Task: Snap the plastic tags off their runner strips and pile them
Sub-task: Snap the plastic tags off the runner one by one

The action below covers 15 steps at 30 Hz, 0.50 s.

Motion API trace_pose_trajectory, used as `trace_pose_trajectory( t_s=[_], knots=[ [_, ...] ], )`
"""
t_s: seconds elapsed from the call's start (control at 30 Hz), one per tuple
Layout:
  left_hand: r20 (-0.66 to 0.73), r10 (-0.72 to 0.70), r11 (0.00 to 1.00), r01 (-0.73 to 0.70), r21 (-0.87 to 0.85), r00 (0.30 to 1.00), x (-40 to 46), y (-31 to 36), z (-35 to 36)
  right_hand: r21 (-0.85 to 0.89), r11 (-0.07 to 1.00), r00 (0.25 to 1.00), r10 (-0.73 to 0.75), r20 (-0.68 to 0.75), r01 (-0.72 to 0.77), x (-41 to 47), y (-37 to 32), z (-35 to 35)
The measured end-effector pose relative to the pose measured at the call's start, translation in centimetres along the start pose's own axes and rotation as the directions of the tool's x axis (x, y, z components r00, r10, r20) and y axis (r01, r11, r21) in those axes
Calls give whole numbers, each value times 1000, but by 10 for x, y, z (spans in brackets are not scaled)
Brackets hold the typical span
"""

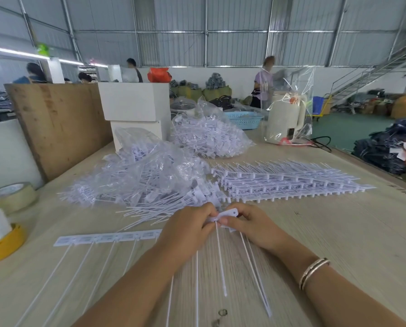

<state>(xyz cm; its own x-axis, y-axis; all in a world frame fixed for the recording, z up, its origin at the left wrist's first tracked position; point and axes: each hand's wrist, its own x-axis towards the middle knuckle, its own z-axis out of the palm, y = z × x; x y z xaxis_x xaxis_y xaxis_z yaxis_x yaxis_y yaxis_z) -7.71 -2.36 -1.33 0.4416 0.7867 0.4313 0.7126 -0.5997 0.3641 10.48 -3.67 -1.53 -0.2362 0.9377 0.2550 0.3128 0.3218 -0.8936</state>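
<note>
Both grips pinch one runner strip [107, 238]: left hand [188, 226] steadies, right hand [249, 224] should bend its tag [229, 213] sharply, cleanly off.

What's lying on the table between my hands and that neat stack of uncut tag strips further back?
In the head view, the loose pile of snapped-off tags lies between the hands and the stacked runner strips, reaching up to the stack's left end.

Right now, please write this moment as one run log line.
step: snapping tag off strip | left hand: grips runner strip | right hand: pinches tag | loose tag pile: behind hands
</note>
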Motion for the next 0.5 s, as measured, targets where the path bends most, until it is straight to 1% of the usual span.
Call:
trace_pose_trajectory(
  t_s=[0.07,0.2,0.4,0.5],
  knots=[
    [-5,-32,997,32,-71,999,0,-1,1,-16,1000,1000,-12,-18,12,0,0,0],
    [-26,-71,981,65,-183,997,0,-2,1,12,999,998,-37,-56,38,-2,-2,1],
    [-44,-86,956,70,-284,995,1,0,2,-8,996,993,-85,-83,84,-2,-4,2],
    [-35,-114,937,95,-336,993,2,0,3,-16,994,988,-107,-109,106,-2,-5,4]
  ],
)
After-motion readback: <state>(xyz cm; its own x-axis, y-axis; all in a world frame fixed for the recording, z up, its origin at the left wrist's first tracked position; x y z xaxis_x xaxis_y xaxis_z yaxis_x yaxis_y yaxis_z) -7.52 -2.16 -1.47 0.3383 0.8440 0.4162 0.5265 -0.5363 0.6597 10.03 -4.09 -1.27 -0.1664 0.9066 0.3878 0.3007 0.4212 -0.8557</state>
